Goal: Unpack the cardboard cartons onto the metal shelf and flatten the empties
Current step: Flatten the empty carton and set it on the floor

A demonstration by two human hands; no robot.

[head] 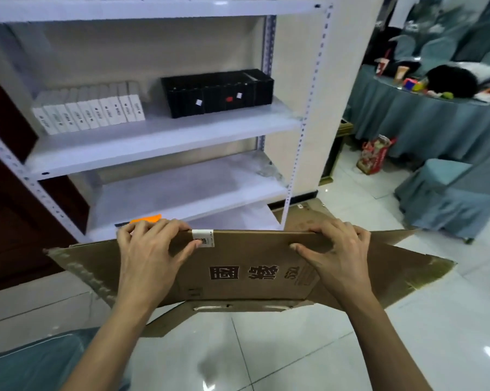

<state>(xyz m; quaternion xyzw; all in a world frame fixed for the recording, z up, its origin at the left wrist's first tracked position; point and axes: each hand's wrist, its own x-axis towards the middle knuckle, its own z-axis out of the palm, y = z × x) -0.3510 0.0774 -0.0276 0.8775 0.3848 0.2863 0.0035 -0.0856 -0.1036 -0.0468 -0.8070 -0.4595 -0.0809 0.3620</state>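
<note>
I grip the carton (255, 266) by its top edge, left hand (147, 249) and right hand (337, 249) curled over it, flaps splayed, collapsing it; metal shelf (164, 134) just beyond.

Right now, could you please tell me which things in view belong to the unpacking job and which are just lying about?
Job in hand: cardboard carton, gripped at its top edge by left hand and right hand; metal shelf; white boxes and black boxes on it.
Lying about: red bag on the floor; draped table; covered chair.
</note>
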